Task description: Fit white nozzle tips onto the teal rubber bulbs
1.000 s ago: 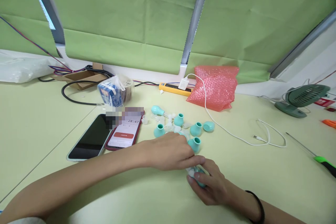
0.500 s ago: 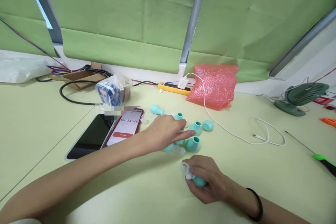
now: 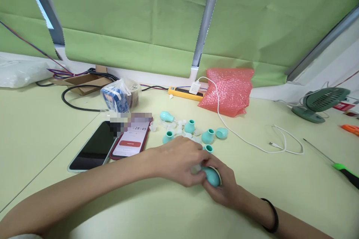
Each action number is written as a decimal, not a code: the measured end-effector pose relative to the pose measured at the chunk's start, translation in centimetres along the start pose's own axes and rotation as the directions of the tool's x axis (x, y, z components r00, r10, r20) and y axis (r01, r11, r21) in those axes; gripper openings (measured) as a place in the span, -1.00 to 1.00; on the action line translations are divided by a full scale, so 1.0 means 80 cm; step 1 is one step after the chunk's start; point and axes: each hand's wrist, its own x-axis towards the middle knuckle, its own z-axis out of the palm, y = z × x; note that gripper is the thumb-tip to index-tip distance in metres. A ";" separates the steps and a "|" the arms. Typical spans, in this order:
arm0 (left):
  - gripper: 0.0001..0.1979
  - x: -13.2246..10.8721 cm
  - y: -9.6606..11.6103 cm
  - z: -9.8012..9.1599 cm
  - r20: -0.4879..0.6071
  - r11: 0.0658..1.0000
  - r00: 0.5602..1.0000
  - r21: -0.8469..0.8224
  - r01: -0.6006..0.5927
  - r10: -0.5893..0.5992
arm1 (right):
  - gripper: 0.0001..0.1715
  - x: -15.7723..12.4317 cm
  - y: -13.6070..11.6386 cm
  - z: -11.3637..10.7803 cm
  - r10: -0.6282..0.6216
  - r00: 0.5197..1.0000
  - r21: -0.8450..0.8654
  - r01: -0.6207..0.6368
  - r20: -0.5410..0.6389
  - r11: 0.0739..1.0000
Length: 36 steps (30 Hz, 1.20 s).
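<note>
My right hand (image 3: 226,181) is wrapped round a teal squeeze bulb (image 3: 211,176), its rounded end showing between the fingers. My left hand (image 3: 182,160) meets it at the bulb's other end. Its fingers are closed on a translucent plastic piece (image 3: 195,169), mostly covered by them. Just beyond my hands stand several open-necked bulbs, among them a teal bulb (image 3: 208,136) and another teal bulb (image 3: 190,126). Small translucent plastic parts (image 3: 179,130) lie among them. A bulb with a clear tip (image 3: 166,116) lies on its side behind.
To the left lie a dark-screened phone (image 3: 91,147) and a phone with a running timer (image 3: 131,138). A pink bubble-wrap bag (image 3: 228,91), yellow power strip (image 3: 185,93) and wrapped blue package (image 3: 116,97) are at the back. On the right are a white cable (image 3: 252,147), screwdriver (image 3: 340,166) and fan (image 3: 322,101).
My left hand has come back from among the loose parts to the bulb in my right hand. My right hand has shifted slightly up, still gripping the bulb.
</note>
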 end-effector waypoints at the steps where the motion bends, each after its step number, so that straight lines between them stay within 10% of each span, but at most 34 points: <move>1: -0.87 -0.001 0.003 -0.001 0.020 1.000 1.000 0.025 -0.002 0.001 | -0.65 0.000 -0.001 0.001 0.024 0.999 0.041 -0.023 -0.025 0.999; 19: -0.88 -0.006 0.025 0.018 0.008 0.904 0.994 0.416 -0.099 0.105 | -0.68 0.002 -0.001 0.002 0.188 0.982 0.170 -0.180 -0.032 0.969; 36: -0.82 0.000 0.028 0.032 -0.104 0.896 0.973 0.421 -0.143 0.204 | -0.68 0.009 -0.001 0.000 0.263 0.965 0.298 -0.249 -0.007 0.921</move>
